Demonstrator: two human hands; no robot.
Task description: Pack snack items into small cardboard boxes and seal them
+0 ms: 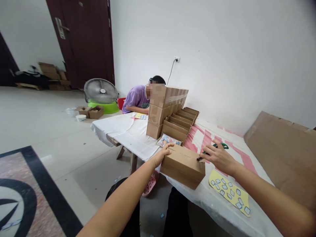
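Note:
A closed cardboard box (182,171) sits at the near edge of the table, tilted toward me. My left hand (165,154) grips its left end, with the thumb on the top face. In my right hand (218,156) are green-handled scissors (224,145), their dark tip touching the box's top near the seam at the right end. The fingers partly hide the scissors. Just behind the box lies a colourful printed packet (169,141). To the right of the box, a yellow sheet (229,191) carries several small pale blue-edged stickers.
Stacked cardboard boxes (158,113) and a row of open boxes (181,118) stand across the table (118,126). A person in a purple shirt (135,98) leans there behind the stack. A large cardboard panel (283,154) rises at right. A fan (101,92) stands on the floor.

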